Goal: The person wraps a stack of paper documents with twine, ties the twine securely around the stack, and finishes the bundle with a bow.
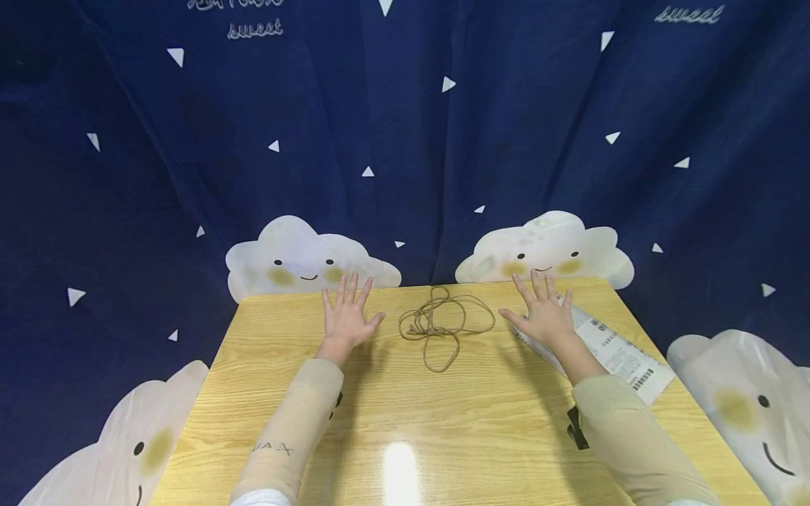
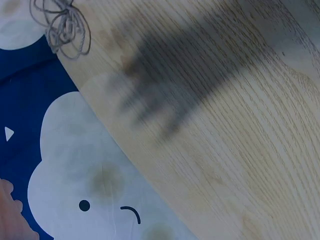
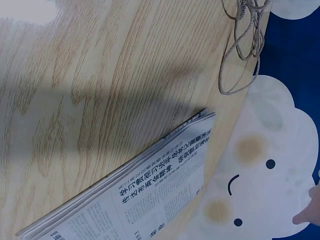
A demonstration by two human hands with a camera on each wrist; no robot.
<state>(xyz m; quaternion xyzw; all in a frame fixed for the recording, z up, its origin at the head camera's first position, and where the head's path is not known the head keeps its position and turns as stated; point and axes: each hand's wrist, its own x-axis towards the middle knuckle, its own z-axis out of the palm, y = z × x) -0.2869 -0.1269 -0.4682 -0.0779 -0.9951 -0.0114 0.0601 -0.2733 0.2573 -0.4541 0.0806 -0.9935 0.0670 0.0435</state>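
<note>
My left hand is held over the table's left side with its fingers spread, holding nothing. On the right, my right hand is spread the same way, above a folded newspaper that it partly hides in the head view. Between the hands a thin brown rope lies in loose loops near the far edge. The right wrist view shows the newspaper as several stacked layers with printed text, and the rope beyond it. Only fingertips of the left hand appear in the left wrist view.
The wooden table has light grain and a bright reflection near its front. Behind it hangs a dark blue curtain with white triangles and smiling clouds, reaching the table's far edge. Dark straps show at both wrists.
</note>
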